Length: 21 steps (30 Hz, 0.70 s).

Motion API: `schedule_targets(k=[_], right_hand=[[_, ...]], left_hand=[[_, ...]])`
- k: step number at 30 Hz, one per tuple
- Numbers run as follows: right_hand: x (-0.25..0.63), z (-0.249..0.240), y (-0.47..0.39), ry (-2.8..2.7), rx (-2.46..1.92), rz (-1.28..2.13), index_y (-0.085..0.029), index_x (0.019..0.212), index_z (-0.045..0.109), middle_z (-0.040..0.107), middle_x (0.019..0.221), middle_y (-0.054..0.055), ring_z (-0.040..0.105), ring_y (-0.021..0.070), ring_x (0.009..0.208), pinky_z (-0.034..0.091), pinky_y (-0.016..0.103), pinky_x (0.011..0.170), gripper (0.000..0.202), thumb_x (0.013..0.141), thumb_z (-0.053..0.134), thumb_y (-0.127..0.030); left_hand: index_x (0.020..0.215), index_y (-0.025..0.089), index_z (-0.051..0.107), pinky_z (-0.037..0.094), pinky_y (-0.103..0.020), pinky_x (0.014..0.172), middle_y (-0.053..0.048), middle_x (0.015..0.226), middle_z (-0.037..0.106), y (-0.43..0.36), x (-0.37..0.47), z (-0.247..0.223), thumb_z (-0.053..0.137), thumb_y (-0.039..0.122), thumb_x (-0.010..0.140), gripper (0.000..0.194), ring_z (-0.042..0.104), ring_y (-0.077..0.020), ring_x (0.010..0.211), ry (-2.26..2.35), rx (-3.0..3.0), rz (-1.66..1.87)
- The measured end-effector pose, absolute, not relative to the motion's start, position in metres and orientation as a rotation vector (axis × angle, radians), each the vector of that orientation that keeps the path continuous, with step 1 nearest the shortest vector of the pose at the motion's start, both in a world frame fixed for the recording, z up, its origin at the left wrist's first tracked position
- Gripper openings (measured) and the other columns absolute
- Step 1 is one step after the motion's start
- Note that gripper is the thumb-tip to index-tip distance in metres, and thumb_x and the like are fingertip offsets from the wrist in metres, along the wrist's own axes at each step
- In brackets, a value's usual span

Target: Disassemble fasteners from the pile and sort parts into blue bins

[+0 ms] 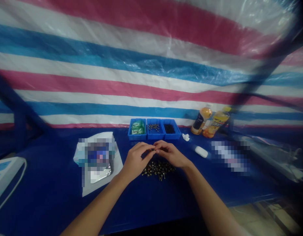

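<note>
My left hand (139, 157) and my right hand (171, 153) meet fingertip to fingertip over the table. Both are closed in a pinch. Between the fingertips there seems to be a tiny dark piece, too small to name. Just below and behind the fingers lies a loose pile of small brass-and-black metal parts (159, 169). Beyond the hands three blue bins stand side by side: the left bin (137, 138) has green-and-white packets, the middle bin (155, 135) small shiny metal pieces, and the right bin (174, 136) small black pieces.
A partly blurred bag (80, 160) lies on white paper (88, 190) at left, with a white device and cable (12, 165) farther left. On the right are two drink bottles (200, 121), crumpled tissue (185, 137) and a white case (201, 151). Striped sheeting (117, 88) hangs behind the blue table (146, 206).
</note>
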State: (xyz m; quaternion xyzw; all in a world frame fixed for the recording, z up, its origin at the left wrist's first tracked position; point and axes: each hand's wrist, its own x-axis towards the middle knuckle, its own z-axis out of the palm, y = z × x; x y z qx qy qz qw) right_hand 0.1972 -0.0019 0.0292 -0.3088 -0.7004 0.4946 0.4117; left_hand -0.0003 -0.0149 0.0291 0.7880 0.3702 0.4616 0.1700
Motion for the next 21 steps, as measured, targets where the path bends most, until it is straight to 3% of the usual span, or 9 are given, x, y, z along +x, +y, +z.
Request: schedule_targets(k=[3, 6, 10, 17, 21], right_hand=[[0.199, 0.027, -0.002, -1.601, -0.718, 1.39, -0.022, 0.088, 0.068, 0.058, 0.112, 0.004, 0.056, 0.0157, 0.091, 0.045, 0.031, 0.079, 0.012, 0.081, 0.069, -0.033], [0.202, 0.027, -0.003, -1.395, -0.624, 1.49, -0.024, 0.084, 0.066, 0.059, 0.112, 0.003, 0.052, 0.0105, 0.07, 0.042, 0.027, 0.063, 0.015, 0.075, 0.075, -0.032], [0.206, 0.029, -0.004, -1.255, -0.633, 1.519, -0.022, 0.081, 0.065, 0.062, 0.104, 0.004, 0.05, 0.01, 0.063, 0.038, 0.027, 0.059, 0.019, 0.075, 0.074, -0.038], [0.207, 0.018, 0.011, -1.244, -1.162, 1.409, -0.017, 0.074, 0.062, 0.061, 0.07, 0.001, 0.043, 0.007, 0.046, 0.025, 0.022, 0.043, 0.027, 0.078, 0.064, -0.044], [0.211, 0.015, 0.019, -1.048, -1.25, 1.31, -0.016, 0.077, 0.061, 0.06, 0.067, 0.0, 0.043, 0.0062, 0.04, 0.018, 0.021, 0.038, 0.033, 0.077, 0.062, -0.049]], left_hand=[[0.114, 0.023, 0.062, 0.048, -0.029, 0.073, -0.002, 0.09, 0.064, -0.016, -0.002, 0.03, 0.062, 0.035, 0.088, 0.029, 0.058, -0.0144, 0.078, 1.07, 2.204, 1.259], [0.114, 0.022, 0.062, 0.046, -0.029, 0.072, -0.003, 0.092, 0.063, -0.017, -0.004, 0.032, 0.054, 0.036, 0.092, 0.028, 0.059, -0.0156, 0.08, 1.052, 2.193, 1.2], [0.104, 0.021, 0.066, 0.046, -0.03, 0.078, -0.003, 0.094, 0.064, -0.017, -0.005, 0.033, 0.046, 0.034, 0.096, 0.025, 0.059, -0.0164, 0.084, 1.06, 2.185, 1.157], [0.097, 0.023, 0.067, 0.046, -0.03, 0.079, -0.002, 0.092, 0.064, -0.015, -0.001, 0.03, 0.05, 0.032, 0.094, 0.021, 0.059, -0.0153, 0.082, 1.126, 2.192, 1.125], [0.097, 0.022, 0.067, 0.047, -0.03, 0.079, -0.002, 0.091, 0.065, -0.014, 0.001, 0.027, 0.051, 0.03, 0.093, 0.019, 0.06, -0.0159, 0.083, 1.129, 2.23, 1.128]])
